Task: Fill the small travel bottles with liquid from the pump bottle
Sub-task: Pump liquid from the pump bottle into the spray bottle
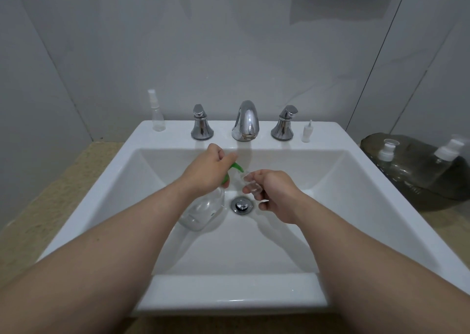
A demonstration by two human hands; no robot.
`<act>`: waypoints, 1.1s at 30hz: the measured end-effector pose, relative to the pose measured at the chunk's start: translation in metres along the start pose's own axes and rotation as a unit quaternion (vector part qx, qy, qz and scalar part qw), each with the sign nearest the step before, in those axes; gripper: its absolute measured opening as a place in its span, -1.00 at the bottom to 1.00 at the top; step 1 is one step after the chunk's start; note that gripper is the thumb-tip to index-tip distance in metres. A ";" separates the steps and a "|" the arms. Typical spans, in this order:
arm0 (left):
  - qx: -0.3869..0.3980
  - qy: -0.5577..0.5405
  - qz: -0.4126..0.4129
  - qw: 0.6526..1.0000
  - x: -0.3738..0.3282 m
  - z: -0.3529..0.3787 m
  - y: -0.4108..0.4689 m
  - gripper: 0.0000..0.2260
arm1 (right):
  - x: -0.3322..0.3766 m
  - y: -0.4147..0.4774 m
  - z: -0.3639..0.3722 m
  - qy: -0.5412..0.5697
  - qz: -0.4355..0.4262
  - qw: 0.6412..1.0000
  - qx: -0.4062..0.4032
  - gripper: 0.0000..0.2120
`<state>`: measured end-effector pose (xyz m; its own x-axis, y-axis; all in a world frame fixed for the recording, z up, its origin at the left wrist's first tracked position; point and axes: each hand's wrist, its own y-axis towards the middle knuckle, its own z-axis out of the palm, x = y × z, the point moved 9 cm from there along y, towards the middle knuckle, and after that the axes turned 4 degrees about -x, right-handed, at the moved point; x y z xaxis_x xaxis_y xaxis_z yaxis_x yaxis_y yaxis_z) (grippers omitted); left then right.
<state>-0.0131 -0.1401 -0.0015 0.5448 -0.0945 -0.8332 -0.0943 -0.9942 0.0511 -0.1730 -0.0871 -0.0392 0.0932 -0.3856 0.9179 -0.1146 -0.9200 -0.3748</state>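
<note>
Left arm: reaches in from the lower left of the frame, forearm stretched out over the sink (330, 181).
Left hand (207, 169): knuckles up and clamped on the top of the pump bottle (203, 210), fingers curled under the pump head, thumb lying along it.
Pump bottle: clear, tilted, its body hanging below the left wrist inside the basin, just left of the drain (241, 205).
Green spout (237, 167): pokes out past the left thumb and points right, its tip at the mouth of the travel bottle (251, 182).
Right arm: comes up from the lower right, wrist bent inward over the basin.
Right hand (276, 194): thumb and fingertips pinch the travel bottle, the other fingers loosely curled beneath.
Travel bottle: small, clear, held at centre frame above the drain; its liquid level can't be made out.
Sink ledge: a clear spray bottle (158, 113) stands upper left, left of the tap (245, 120).
Desk (38, 206): at right, a dark bowl (432, 194) holds a white-capped bottle (387, 152).
</note>
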 end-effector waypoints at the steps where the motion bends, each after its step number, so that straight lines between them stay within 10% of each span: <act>1: -0.002 0.000 0.001 1.000 0.001 0.000 0.000 -0.66 | 0.000 0.000 0.000 0.000 -0.001 1.000 0.000 -0.74; 33: 0.021 -0.033 -0.014 0.999 0.008 -0.001 0.007 -0.67 | 0.001 0.001 0.005 0.025 -0.009 0.999 0.030 -0.66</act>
<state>-0.0089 -0.1480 -0.0076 0.4917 -0.0616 -0.8686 -0.1147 -0.9934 0.0055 -0.1681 -0.0887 -0.0388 0.0458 -0.3666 0.9292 -0.0544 -0.9298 -0.3641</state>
